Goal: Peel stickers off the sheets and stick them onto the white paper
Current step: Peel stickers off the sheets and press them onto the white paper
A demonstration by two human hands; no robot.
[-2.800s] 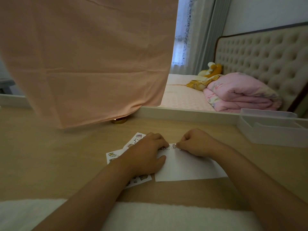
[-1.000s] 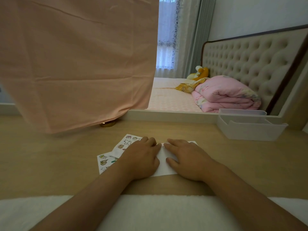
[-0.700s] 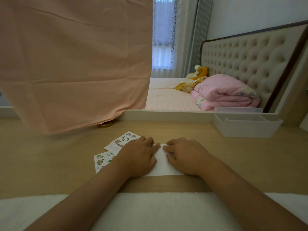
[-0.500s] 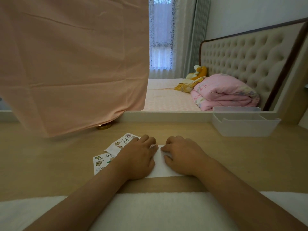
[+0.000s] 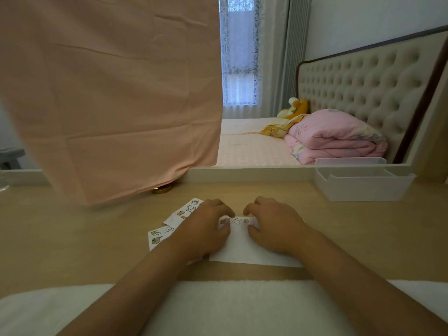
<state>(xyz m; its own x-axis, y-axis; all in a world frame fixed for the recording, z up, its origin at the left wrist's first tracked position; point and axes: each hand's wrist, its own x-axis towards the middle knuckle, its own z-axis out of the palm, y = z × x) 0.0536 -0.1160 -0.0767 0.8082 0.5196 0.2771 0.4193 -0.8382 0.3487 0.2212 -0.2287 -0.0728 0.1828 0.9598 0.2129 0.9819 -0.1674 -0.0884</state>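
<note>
White paper (image 5: pixel 242 248) lies flat on the desk (image 5: pixel 351 238) close to its front edge, just beyond the towel (image 5: pixel 218 306) that covers that edge. My left hand (image 5: pixel 206 229) rests palm down on the paper's left side. My right hand (image 5: pixel 274 226) rests the same way on its right side. The fingers of both are loosely bent with the tips down near the paper's far edge. I see nothing pinched in either hand, though the fingertips hide what is right under them.

Between my hands, a short row of small animal stickers (image 5: pixel 234 220) sits along the far edge of the paper, so that much is done. I cannot tell whether more are hidden under my hands. Most of the paper nearer to me is bare.

Two sticker sheets (image 5: pixel 180 214) overlap just left of the paper, partly under my left wrist, and both show plenty of pictures not yet peeled. I judge the job to be at an early stage, with one row begun and many stickers left to move.

Toward the far right corner stands a pale plastic tray (image 5: pixel 363 187), and a pink cloth (image 5: pixel 109 93) hangs over the far left of the desk.
</note>
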